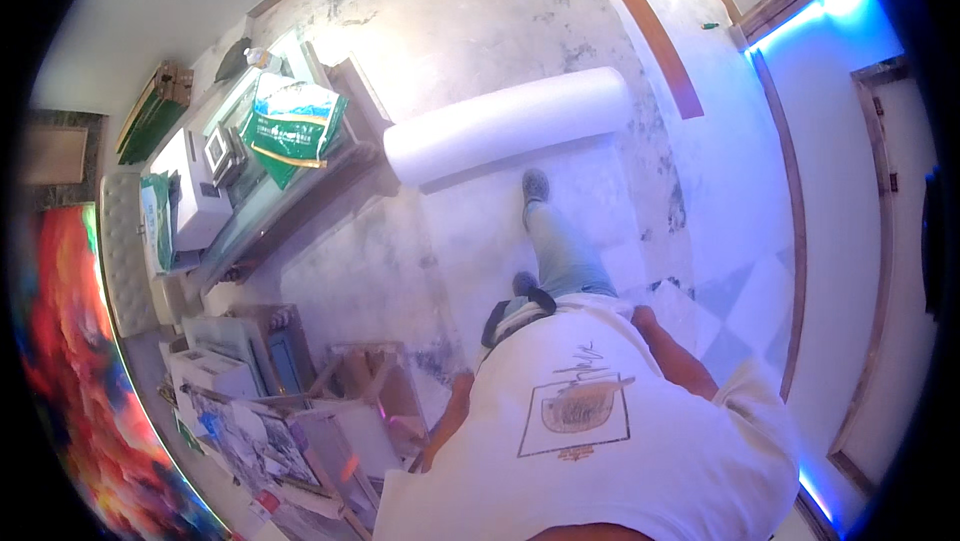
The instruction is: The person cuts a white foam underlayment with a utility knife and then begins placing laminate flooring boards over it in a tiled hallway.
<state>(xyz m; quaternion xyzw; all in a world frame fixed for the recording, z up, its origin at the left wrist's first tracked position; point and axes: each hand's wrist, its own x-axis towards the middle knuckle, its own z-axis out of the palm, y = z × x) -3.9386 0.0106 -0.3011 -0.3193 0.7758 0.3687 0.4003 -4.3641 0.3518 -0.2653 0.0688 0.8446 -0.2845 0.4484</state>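
My left arm hangs down at my side, with my left hand (461, 384) low beside my hip. On the other side my right hand (645, 320) hangs next to my thigh, its arm slightly bent. The fingers of both are too small and partly hidden to make out, and no held object shows. Ahead of my feet a large white roll of sheet material (510, 128) lies slantwise on the floor, apart from both hands. Closest to my left hand is a wooden frame-like piece of furniture (375, 391).
A green-and-white bag (293, 126) rests on a glass-topped table (262, 216) at the left, beside a white box (195, 196). A long brown strip (655, 41) lies beyond the roll. Stacked furniture and panels (270, 441) crowd the near left. A doorway frame (880, 161) stands at the right.
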